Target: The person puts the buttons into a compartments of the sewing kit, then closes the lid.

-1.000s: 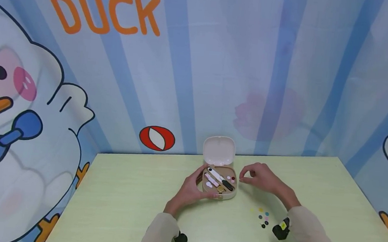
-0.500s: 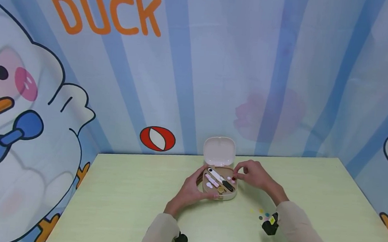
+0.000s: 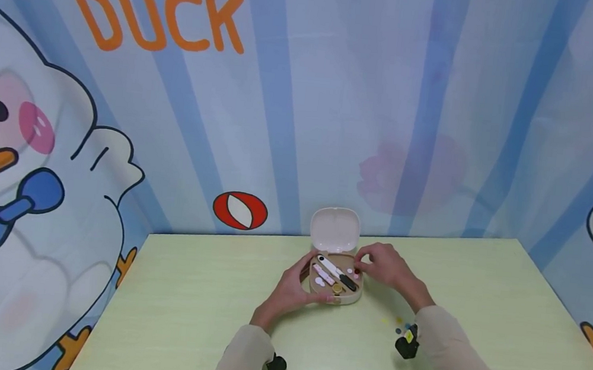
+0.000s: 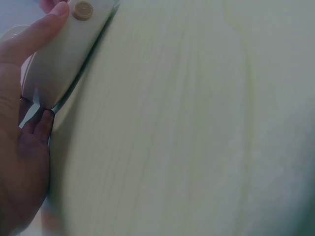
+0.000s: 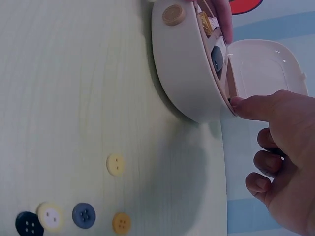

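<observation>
A small white sewing box with a tan divided inside stands on the table, its lid raised. My left hand grips the box at its left side, thumb across the front beside a round tan knob. At the right rim, my right hand reaches thumb and fingertips into the right compartment; in the right wrist view a dark bit shows by the thumb tip. I cannot tell whether the fingertips pinch a button. Inside lie a white-and-black pen-like tool, a pink-and-white stick and small buttons.
On the table right of the box lie several loose buttons, among them a pale yellow button, an orange button, a blue-grey button and a black button. A printed curtain hangs right behind the table.
My right hand has moved left from beside the box to its right rim, fingertips now over the compartment. The left hand and the box have stayed put.
</observation>
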Demonstrator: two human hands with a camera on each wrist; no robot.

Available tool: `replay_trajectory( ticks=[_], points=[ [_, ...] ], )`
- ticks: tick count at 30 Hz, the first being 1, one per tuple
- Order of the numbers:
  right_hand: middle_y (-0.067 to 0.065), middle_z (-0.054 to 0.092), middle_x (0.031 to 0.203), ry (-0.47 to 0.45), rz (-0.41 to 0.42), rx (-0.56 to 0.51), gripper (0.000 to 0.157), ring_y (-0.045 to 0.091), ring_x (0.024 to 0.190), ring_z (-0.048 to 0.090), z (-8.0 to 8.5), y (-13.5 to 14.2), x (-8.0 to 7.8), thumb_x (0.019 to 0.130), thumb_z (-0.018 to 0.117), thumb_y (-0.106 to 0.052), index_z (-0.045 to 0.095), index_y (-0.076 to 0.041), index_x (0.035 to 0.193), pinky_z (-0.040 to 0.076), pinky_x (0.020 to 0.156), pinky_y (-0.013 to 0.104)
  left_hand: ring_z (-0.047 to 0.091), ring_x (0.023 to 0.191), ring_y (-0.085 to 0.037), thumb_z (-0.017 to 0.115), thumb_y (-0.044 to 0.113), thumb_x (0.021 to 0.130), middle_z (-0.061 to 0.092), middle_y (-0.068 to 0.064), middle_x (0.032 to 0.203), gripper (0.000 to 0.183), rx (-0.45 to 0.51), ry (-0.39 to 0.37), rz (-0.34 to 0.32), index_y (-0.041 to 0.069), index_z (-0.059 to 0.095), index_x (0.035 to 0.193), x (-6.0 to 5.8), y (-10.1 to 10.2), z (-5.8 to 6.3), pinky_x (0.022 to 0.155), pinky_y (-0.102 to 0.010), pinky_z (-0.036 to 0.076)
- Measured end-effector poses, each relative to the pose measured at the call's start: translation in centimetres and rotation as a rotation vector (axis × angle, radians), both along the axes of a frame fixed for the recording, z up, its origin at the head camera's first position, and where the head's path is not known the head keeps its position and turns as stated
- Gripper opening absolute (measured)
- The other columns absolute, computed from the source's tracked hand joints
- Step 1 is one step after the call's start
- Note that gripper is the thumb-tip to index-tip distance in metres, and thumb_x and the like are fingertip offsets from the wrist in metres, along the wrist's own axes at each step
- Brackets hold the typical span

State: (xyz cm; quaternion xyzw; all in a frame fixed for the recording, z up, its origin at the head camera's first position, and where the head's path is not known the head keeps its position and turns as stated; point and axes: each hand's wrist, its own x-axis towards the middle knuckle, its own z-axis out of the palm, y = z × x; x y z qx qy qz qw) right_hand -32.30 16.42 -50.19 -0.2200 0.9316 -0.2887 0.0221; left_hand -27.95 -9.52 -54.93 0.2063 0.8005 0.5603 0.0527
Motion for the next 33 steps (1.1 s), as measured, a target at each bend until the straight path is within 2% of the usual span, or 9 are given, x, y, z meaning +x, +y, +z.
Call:
replay_trajectory(
  ticks=[3,6,11,14,17,23,28,33],
  points=[
    [0.0,0.071,0.09,-0.005,-0.019,0.034,0.009,0.014,0.071,0.051,-0.1,-0.3,0.0,0.098,0.072,-0.014,0.081,-0.011,0.1,0.043,0.06,0.029,0.038,0.149,-0.03,0.091,0.017,0.081,0.038,-0.011,0.164,0.102,0.004,0.001,0.005,0.011,0.031,0.163,0.0,0.0,-0.2,0.123,-0.047,0.034],
    [0.001,0.072,0.095,0.004,-0.03,0.041,0.011,0.015,0.074,0.053,-0.1,-0.4,0.1,0.099,0.071,-0.015,0.081,-0.011,0.104,0.045,0.061,0.03,0.036,0.15,-0.034,0.089,0.012,0.082,0.036,-0.017,0.164,0.1,0.008,-0.005,-0.008,0.004,0.029,0.162,0.6,0.1,1.0,0.123,-0.051,0.033],
    [-0.001,0.069,0.087,0.053,-0.028,0.009,0.016,0.016,0.071,0.05,-0.2,-0.1,0.4,0.1,0.071,-0.018,0.078,-0.011,0.113,0.04,0.057,0.029,0.035,0.15,-0.035,0.089,0.012,0.082,0.034,-0.016,0.165,0.103,0.001,0.012,-0.012,0.006,0.026,0.164,-0.3,0.0,-0.7,0.123,-0.051,0.032],
    [-0.005,0.061,0.077,0.075,-0.019,-0.012,0.023,0.015,0.067,0.045,-0.2,0.3,0.7,0.1,0.072,-0.02,0.076,-0.011,0.12,0.034,0.055,0.028,0.036,0.15,-0.03,0.09,0.017,0.082,0.035,-0.009,0.165,0.104,-0.012,0.014,0.001,0.013,0.028,0.165,-0.8,-0.1,-1.6,0.123,-0.047,0.034],
    [-0.007,0.051,0.068,0.083,-0.004,-0.039,0.03,0.013,0.063,0.04,-0.1,0.8,1.2,0.099,0.073,-0.021,0.073,-0.01,0.127,0.03,0.054,0.028,0.038,0.149,-0.023,0.092,0.023,0.081,0.037,-0.003,0.165,0.104,-0.022,0.009,0.007,0.018,0.03,0.164,-1.0,-0.2,-1.9,0.122,-0.041,0.035],
    [-0.007,0.037,0.06,0.097,0.037,-0.07,0.036,0.009,0.056,0.031,-0.1,2.1,2.5,0.098,0.075,-0.022,0.071,-0.008,0.131,0.025,0.053,0.026,0.039,0.149,-0.021,0.092,0.028,0.081,0.038,-0.001,0.164,0.103,-0.026,0.002,0.009,0.02,0.031,0.164,-1.0,-0.2,-1.9,0.122,-0.038,0.036],
    [-0.008,0.04,0.062,0.104,0.046,-0.063,0.037,0.007,0.058,0.032,-0.1,3.3,4.2,0.097,0.076,-0.023,0.071,-0.006,0.129,0.026,0.053,0.026,0.038,0.15,-0.027,0.092,0.022,0.08,0.037,-0.005,0.165,0.105,-0.012,0.011,0.008,0.017,0.03,0.164,-1.1,-0.1,-2.1,0.122,-0.044,0.036],
    [-0.006,0.046,0.068,0.052,0.048,-0.04,0.033,0.007,0.061,0.034,-0.4,4.6,6.1,0.096,0.077,-0.023,0.073,-0.007,0.125,0.028,0.054,0.025,0.037,0.15,-0.029,0.092,0.018,0.08,0.036,-0.007,0.165,0.106,-0.005,0.016,0.01,0.016,0.029,0.164,-1.0,0.0,-2.0,0.122,-0.045,0.035]
  ],
)
